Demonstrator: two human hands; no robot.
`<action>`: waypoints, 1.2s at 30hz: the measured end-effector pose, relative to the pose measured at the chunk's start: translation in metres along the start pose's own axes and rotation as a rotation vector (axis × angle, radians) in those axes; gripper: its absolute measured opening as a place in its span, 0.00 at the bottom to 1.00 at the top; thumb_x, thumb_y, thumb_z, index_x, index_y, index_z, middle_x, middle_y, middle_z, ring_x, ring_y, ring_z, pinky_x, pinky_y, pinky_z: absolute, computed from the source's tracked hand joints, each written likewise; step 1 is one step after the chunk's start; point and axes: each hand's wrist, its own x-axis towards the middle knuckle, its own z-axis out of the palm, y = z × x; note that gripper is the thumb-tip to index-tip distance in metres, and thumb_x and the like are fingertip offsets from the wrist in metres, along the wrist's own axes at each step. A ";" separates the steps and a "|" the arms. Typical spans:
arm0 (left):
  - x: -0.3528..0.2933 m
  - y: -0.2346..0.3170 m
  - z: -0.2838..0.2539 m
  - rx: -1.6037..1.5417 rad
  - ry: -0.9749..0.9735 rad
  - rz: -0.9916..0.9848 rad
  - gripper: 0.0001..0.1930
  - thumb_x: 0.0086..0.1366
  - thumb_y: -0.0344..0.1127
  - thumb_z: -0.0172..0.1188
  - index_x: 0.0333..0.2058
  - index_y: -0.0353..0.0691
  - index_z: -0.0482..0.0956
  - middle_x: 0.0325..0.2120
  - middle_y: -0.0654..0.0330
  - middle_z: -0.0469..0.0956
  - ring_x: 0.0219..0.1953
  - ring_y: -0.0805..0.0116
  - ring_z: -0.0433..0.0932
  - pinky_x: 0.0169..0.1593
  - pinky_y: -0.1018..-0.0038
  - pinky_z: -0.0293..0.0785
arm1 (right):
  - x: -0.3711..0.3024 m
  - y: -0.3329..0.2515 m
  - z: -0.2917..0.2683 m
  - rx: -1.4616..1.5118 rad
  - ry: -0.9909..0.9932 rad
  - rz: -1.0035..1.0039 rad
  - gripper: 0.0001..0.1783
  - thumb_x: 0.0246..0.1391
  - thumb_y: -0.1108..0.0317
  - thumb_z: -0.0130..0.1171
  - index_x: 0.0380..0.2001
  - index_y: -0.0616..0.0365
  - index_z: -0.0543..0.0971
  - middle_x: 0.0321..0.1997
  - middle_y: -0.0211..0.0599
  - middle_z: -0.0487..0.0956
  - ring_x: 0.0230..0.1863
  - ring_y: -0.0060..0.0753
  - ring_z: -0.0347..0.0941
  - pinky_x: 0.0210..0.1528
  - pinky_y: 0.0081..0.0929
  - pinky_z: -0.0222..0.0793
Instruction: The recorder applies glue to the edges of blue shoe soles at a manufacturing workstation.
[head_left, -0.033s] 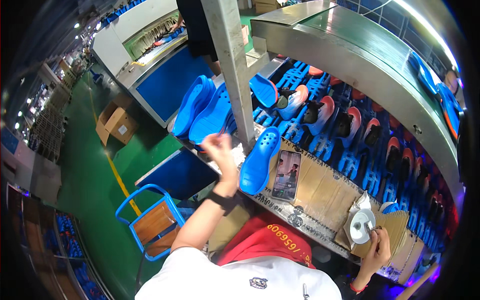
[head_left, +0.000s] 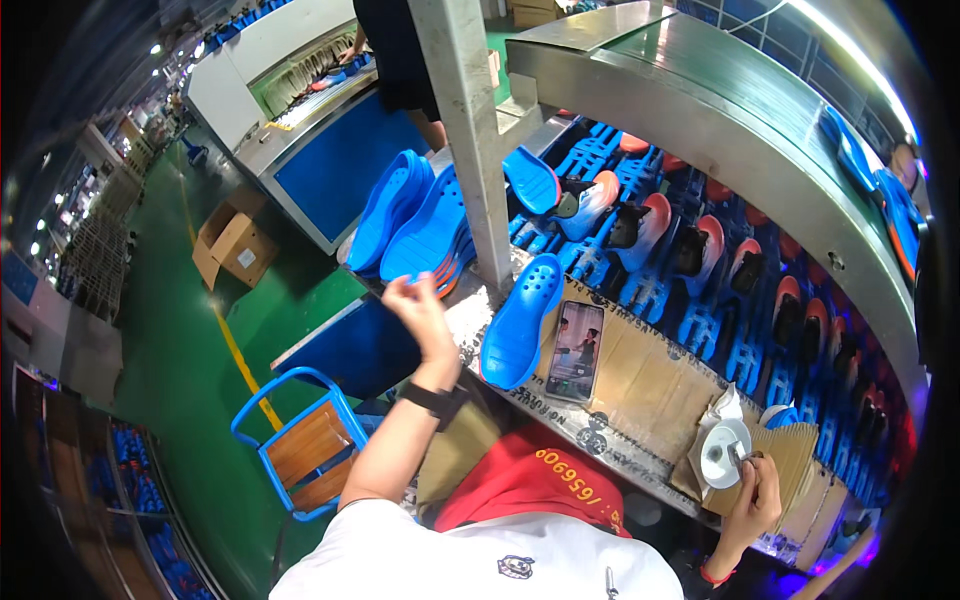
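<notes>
By the bent fingers of the left hand (head_left: 422,322), nothing is clearly held; whether anything small is pinched, or the nearby stack touched, cannot be told. In the right hand (head_left: 757,492), a short pale implement (head_left: 739,455) is gripped between thumb and fingers over a white bowl (head_left: 716,465), whose contents cannot be made out. Between the hands, a single blue sole (head_left: 520,325) is laid on the near edge of the bench, just beside a phone (head_left: 576,350) that is rested on flattened cardboard (head_left: 650,370). This sole has been set apart from the others, but no coating is distinguished on it, so work on it is judged unfinished or unstarted. Beyond the left hand, more blue soles (head_left: 425,235) are stacked; whether they are finished or waiting cannot be told. Farther out, shoes (head_left: 640,230) are set in rows under a metal hood (head_left: 690,110), where pale orange and white colouring is seen with dark openings.
</notes>
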 end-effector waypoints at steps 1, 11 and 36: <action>0.036 -0.034 -0.025 0.126 0.119 0.048 0.21 0.65 0.37 0.61 0.50 0.35 0.63 0.44 0.58 0.64 0.44 0.70 0.65 0.52 0.74 0.63 | 0.003 -0.004 0.003 0.014 -0.006 -0.015 0.05 0.53 0.82 0.59 0.35 0.69 0.77 0.39 0.47 0.80 0.36 0.38 0.77 0.36 0.28 0.71; 0.121 -0.025 -0.051 0.253 -0.651 -0.827 0.31 0.57 0.57 0.66 0.51 0.40 0.76 0.49 0.56 0.76 0.46 0.62 0.76 0.49 0.62 0.70 | 0.004 -0.025 0.004 0.001 -0.009 -0.095 0.04 0.56 0.80 0.58 0.36 0.71 0.77 0.36 0.42 0.79 0.32 0.27 0.73 0.33 0.21 0.67; -0.135 0.094 -0.085 -0.258 -1.144 -1.124 0.28 0.66 0.30 0.59 0.62 0.33 0.60 0.59 0.54 0.68 0.60 0.63 0.69 0.60 0.63 0.70 | -0.003 -0.019 0.012 0.012 -0.022 -0.037 0.07 0.51 0.80 0.64 0.35 0.65 0.80 0.40 0.48 0.82 0.33 0.38 0.79 0.34 0.26 0.74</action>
